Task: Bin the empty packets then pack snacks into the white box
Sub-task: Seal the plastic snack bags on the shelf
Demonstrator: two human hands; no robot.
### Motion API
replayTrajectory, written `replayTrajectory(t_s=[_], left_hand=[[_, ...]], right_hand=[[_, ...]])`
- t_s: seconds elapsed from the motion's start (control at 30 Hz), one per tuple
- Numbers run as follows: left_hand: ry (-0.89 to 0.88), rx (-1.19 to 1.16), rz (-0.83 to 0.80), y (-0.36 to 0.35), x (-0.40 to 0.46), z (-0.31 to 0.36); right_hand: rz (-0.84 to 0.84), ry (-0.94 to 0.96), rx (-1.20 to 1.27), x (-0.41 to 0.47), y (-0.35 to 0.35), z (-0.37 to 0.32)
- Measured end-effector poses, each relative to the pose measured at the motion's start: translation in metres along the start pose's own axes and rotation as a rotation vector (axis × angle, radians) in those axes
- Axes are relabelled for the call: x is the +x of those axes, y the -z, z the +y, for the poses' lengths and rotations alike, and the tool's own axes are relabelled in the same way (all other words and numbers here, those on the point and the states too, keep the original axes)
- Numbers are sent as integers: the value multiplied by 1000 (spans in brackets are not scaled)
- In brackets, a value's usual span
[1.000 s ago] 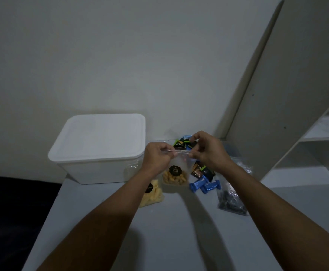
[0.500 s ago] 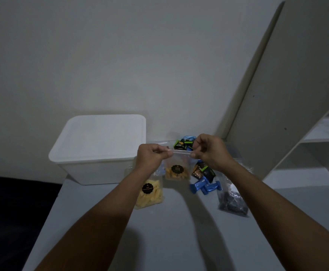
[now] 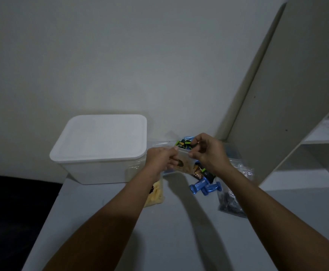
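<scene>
The room is sitting in dim, flat, greyish light, and colours are looking muted. Light seems to be falling from above and behind the camera, since the forearms are casting long soft shadows forward across the table (image 3: 179,241). The wide lens is bending straight lines, so the cabinet panel (image 3: 289,94) is leaning strongly at the right edge. The hands are showing slight motion blur; fine detail is dissolving into noise, and the lower left corner is sinking into near black.
</scene>
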State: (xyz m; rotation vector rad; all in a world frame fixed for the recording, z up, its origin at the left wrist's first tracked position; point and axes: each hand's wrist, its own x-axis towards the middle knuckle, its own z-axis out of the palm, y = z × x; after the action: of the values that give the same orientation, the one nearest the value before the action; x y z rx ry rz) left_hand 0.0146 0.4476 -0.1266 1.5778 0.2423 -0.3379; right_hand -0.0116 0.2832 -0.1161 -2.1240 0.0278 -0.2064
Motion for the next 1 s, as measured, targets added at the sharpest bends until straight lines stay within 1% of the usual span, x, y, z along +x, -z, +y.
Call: replayTrajectory(t_s=[0.07,0.27,0.43,0.6,0.7,0.8,0.9,1.0], left_hand=[[31,-57,1,-1,0,1],[110,-110,28,-2,0,2],[170,-78,-14,2,2,-1],[157,-122,-37,4,6,-6],[151,-177,-36,2,5,-6],[131,-229,-83,-1,3,-8],[92,-180,-101,-2,3,-12],[53,-74,-75,-1,2,-15]], right_hand=[[-15,-13,48,-1,0,1],[-49,-36,146,-4,-1,1],[-23,-14,137,-5,-7,7],[-38,-19,153,-6,-8,11],[-102,-36,179,-8,-7,13],[-98,-74,147,-9,-8,16],[-65,-95,130,-8,-9,18],[-62,-100,99,-8,-9,19]])
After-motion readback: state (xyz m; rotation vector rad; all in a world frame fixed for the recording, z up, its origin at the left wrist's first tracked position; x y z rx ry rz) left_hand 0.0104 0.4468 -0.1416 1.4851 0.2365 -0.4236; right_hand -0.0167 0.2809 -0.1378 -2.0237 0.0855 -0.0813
